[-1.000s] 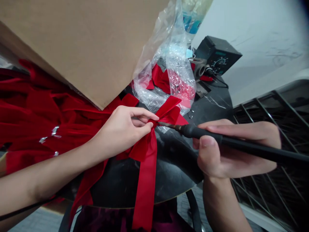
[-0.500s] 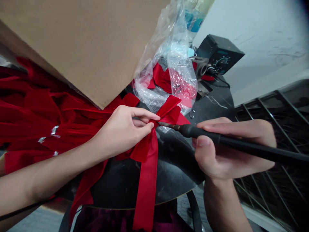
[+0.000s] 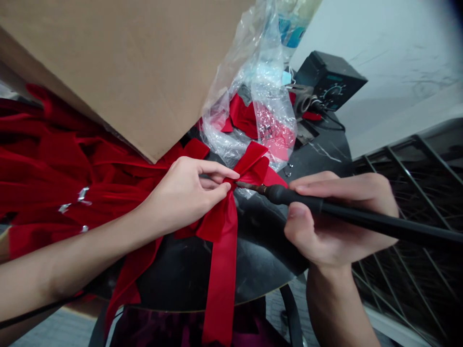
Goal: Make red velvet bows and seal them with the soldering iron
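Note:
A red ribbon bow (image 3: 252,166) is pinched at its middle between the thumb and fingers of my left hand (image 3: 195,190). One flat tail of it hangs down over the table's front edge. My right hand (image 3: 340,217) is wrapped round the black handle of a soldering iron (image 3: 289,196). The iron points left, and its metal tip meets the knot of the bow right beside my left fingertips. Whether the tip presses into the ribbon is too small to tell.
A large cardboard box (image 3: 137,67) stands at the upper left, above piled red ribbons (image 3: 47,168). Behind the bow lies a clear plastic bag (image 3: 267,96) with red pieces. A black control unit (image 3: 331,79) sits at the back of the black table (image 3: 173,274). Right is a metal rack (image 3: 427,193).
My right hand has slid slightly left along the iron's handle. The bow's upper loop and hanging tail have shifted a little. My left hand has hardly moved.

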`<action>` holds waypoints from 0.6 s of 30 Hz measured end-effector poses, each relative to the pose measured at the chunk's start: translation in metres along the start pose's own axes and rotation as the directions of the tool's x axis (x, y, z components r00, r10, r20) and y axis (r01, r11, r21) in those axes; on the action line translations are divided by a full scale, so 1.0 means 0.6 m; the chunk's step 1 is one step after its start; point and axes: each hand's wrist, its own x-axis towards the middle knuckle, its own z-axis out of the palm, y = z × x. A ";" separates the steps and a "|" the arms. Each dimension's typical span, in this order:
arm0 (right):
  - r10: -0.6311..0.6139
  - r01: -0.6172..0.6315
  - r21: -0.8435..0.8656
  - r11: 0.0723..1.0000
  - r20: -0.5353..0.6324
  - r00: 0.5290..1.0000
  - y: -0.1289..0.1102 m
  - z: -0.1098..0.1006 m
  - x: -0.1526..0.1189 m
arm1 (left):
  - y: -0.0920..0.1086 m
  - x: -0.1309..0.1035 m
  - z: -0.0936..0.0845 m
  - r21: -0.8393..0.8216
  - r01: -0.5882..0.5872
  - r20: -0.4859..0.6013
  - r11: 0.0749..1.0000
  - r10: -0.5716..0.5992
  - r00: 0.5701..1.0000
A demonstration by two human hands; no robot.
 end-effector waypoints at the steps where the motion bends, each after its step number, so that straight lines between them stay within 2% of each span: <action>1: 0.006 -0.006 0.006 1.000 0.004 1.000 0.000 -0.001 0.000 | 0.000 0.000 0.000 0.002 -0.001 0.000 1.000 0.001 1.000; 18: -0.030 0.026 0.078 0.997 0.045 0.999 0.005 0.000 0.003 | 0.001 -0.002 0.000 0.022 -0.006 0.005 1.000 0.006 1.000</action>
